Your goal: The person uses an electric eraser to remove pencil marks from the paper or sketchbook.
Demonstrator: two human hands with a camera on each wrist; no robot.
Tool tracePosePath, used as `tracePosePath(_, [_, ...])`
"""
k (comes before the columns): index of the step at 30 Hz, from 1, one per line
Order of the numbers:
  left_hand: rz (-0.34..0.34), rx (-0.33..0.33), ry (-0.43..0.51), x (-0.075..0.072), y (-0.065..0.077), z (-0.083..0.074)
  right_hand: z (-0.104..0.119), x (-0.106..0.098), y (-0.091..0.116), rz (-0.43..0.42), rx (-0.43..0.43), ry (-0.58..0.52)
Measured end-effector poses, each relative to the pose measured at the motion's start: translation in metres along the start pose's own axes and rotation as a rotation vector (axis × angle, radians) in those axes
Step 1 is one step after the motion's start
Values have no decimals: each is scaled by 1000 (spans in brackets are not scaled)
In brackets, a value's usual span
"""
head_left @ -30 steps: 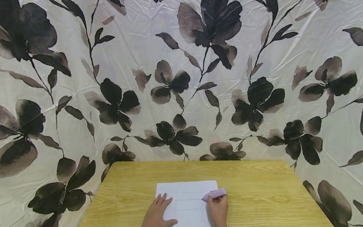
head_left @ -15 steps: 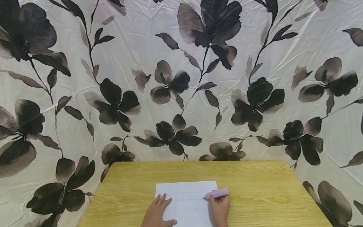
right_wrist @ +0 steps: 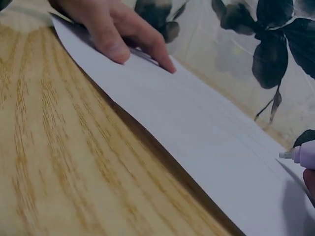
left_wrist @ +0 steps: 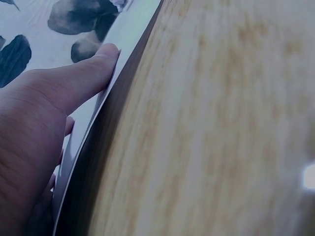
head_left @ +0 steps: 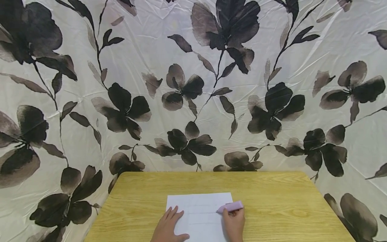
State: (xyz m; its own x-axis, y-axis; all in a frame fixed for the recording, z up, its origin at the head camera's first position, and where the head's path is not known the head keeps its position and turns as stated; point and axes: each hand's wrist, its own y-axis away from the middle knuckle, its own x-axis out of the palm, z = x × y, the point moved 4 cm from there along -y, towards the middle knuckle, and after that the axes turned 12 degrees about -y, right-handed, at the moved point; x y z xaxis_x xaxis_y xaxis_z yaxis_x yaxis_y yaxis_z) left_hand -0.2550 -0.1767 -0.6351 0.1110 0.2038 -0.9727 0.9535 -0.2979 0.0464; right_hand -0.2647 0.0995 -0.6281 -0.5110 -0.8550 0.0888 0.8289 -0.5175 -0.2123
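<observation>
A white sheet of paper (head_left: 202,232) lies on the table, with a few faint horizontal lines across it. My left hand (head_left: 168,226) rests on the paper's left side, fingers spread and thumb out to the right. A thick lilac pen (head_left: 232,206) is pinched in my right hand (head_left: 234,224) at the paper's right side. Its narrow pale tip points left, at the right end of the middle line. In the right wrist view the pen (right_wrist: 306,154) is partly cut off by the frame, and only a bit of the holding hand shows.
The yellow wood-grain table (head_left: 278,205) extends around the paper on both sides. The paper's near edge bows up off the table, with a shadow under it. Behind the table hangs a white cloth (head_left: 229,117) with dark flowers.
Over the last second the pen and my right hand have shifted slightly to the right. My left hand stays in place on the paper.
</observation>
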Motion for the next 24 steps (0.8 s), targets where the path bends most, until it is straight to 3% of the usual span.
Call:
tracePosePath(5, [5,-4,-4,0,-1,0,0,1,0,29,16,-38])
tracePosePath(24, [1,1,-17,4,-3,3,-6,2,-2,13,-25,-60])
